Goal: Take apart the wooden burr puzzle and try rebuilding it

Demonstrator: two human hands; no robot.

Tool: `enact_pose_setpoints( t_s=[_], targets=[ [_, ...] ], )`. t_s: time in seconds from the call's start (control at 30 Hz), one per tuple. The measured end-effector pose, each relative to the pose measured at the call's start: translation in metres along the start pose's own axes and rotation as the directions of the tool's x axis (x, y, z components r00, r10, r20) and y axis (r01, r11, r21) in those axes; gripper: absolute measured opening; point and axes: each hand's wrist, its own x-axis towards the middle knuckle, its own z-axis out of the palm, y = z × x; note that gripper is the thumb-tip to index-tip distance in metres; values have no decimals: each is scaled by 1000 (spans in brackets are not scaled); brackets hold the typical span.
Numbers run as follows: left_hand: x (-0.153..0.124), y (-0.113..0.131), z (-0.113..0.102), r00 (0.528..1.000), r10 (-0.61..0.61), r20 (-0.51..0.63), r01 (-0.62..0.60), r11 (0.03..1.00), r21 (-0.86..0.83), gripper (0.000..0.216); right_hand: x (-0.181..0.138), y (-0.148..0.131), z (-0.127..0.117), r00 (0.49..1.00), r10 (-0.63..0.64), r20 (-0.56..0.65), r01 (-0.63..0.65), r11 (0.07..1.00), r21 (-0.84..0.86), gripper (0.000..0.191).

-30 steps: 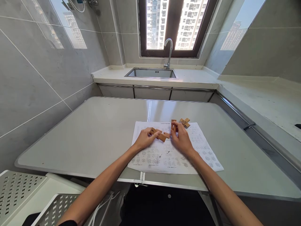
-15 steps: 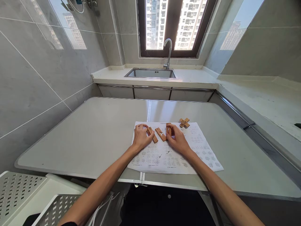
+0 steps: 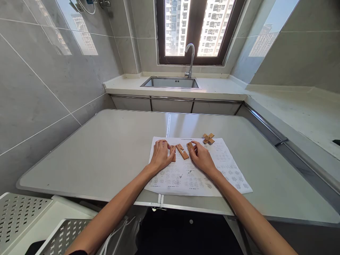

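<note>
Three flat wooden puzzle pieces lie side by side on a printed instruction sheet (image 3: 212, 173) on the grey table (image 3: 106, 148). My left hand (image 3: 160, 156) rests on the sheet with its fingertips on the left piece (image 3: 173, 152). The middle piece (image 3: 182, 151) lies free between my hands. My right hand (image 3: 202, 157) has its fingertips on the right piece (image 3: 190, 146). An assembled wooden cross (image 3: 208, 138) sits at the sheet's far edge, beyond my right hand.
A sink (image 3: 170, 82) with a tap (image 3: 190, 58) stands on the counter under the window behind the table. A counter (image 3: 300, 109) runs along the right. White perforated racks (image 3: 23, 216) sit low at the left.
A second ago both hands held the pieces joined together. They have since been pulled apart and laid flat on the sheet, and my hands have come slightly closer together over them.
</note>
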Motion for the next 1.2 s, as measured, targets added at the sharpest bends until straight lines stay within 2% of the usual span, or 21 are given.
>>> enact_pose_setpoints(
  t_s=[0.1, 0.37, 0.5, 0.73, 0.93, 1.2],
  targets=[
    [-1, 2, -1, 995, 87, 37, -85, 995, -54, 23, 0, 2, 1, 999, -36, -14, 36, 999, -19, 40],
    [-3, 5, -6, 956, 260, 136, -232, 954, -190, 55, -1, 2, 3, 997, -72, 12, 73, 995, -72, 36],
    [-3, 4, -7, 946, 284, 158, -250, 946, -204, 63, -1, 1, 3, 997, -80, 19, 81, 995, -50, 34],
    [-3, 4, -7, 942, 287, 177, -248, 946, -210, 83, -2, -6, 1, 985, -153, 79, 143, 983, 117, 32],
    [-2, 4, -7, 942, 283, 179, -244, 946, -214, 82, -6, -14, 0, 965, -203, 167, 168, 965, 203, 34],
    [-2, 7, -7, 959, 252, 128, -231, 960, -160, 53, -8, -21, -4, 965, -182, 191, 140, 967, 214, 37]
  ],
)
